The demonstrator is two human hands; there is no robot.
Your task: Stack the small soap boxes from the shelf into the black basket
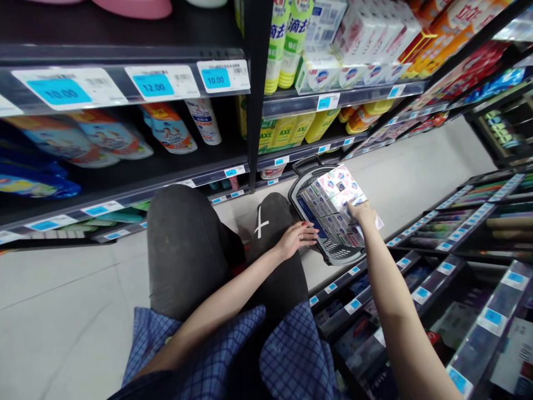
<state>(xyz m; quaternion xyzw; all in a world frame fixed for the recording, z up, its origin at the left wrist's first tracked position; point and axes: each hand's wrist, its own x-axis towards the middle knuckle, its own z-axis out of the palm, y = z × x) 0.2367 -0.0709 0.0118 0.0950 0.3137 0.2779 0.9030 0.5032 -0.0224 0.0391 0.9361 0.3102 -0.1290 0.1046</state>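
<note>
I am crouched in a shop aisle, my knees in dark trousers in front of me. A grey shopping basket (pixel 342 254) stands on the floor, filled with several white and blue product boxes. My right hand (pixel 361 213) grips the lower edge of a pink and white packet (pixel 341 186) held over the basket. My left hand (pixel 296 238) hangs just left of the basket's near rim, fingers loosely spread and holding nothing.
Dark shelves (pixel 125 58) on the left carry detergent pouches, bottles and blue price tags (pixel 154 85). Yellow AXE bottles (pixel 283 132) stand further along. Low shelves (pixel 441 266) with small goods run along my right. The pale tiled floor (pixel 62 311) stretches between them.
</note>
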